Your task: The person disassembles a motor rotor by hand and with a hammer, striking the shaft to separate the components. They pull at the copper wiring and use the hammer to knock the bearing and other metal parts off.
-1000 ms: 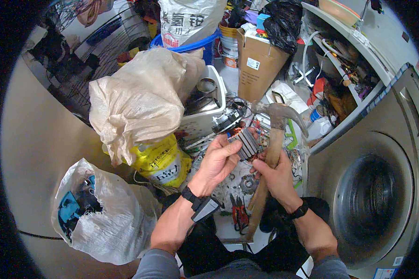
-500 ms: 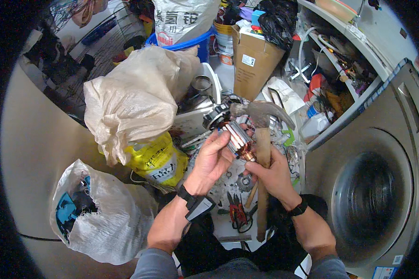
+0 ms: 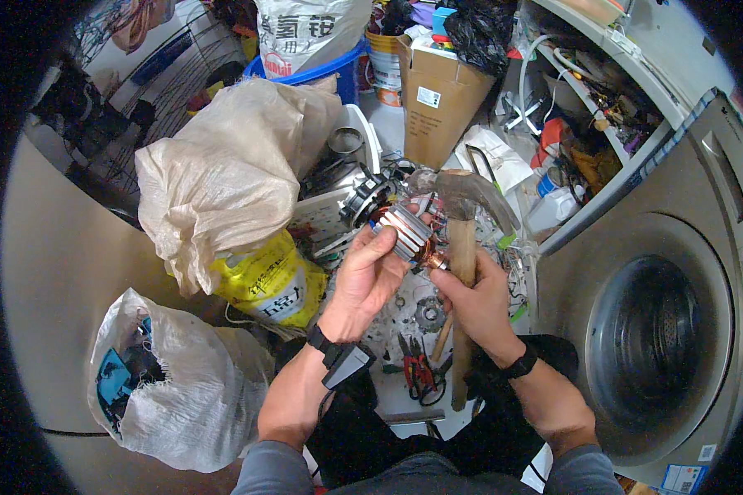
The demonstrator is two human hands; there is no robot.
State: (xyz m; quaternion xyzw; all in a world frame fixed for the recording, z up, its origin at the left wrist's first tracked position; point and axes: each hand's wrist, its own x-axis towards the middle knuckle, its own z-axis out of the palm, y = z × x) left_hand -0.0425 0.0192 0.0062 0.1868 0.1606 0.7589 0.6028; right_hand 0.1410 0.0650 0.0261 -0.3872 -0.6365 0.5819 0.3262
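Note:
My left hand [image 3: 362, 276] is closed around a motor armature [image 3: 409, 234], its silver ribbed core and copper winding tilted down to the right. A black round fan-like part [image 3: 367, 200] sits at the armature's upper left end. My right hand [image 3: 483, 305] is wrapped round the wooden handle of a claw hammer [image 3: 462, 254], whose steel head is up beside the armature. The right thumb is by the armature's copper end; whether it presses on it I cannot tell. Below the hands lie red-handled pliers [image 3: 419, 373] and a small round metal part [image 3: 428, 313].
A white sack of scrap [image 3: 190, 396] stands at the left, with a beige sack [image 3: 223, 181] and a yellow bag [image 3: 272, 280] behind it. A cardboard box [image 3: 442, 107] is at the back. On the right are cluttered shelves [image 3: 590, 107] and a front-loading washing machine [image 3: 570, 297].
The view has shifted slightly, so the background sits a little further left. My hands keep their grip on the armature and the hammer, with the armature turned slightly.

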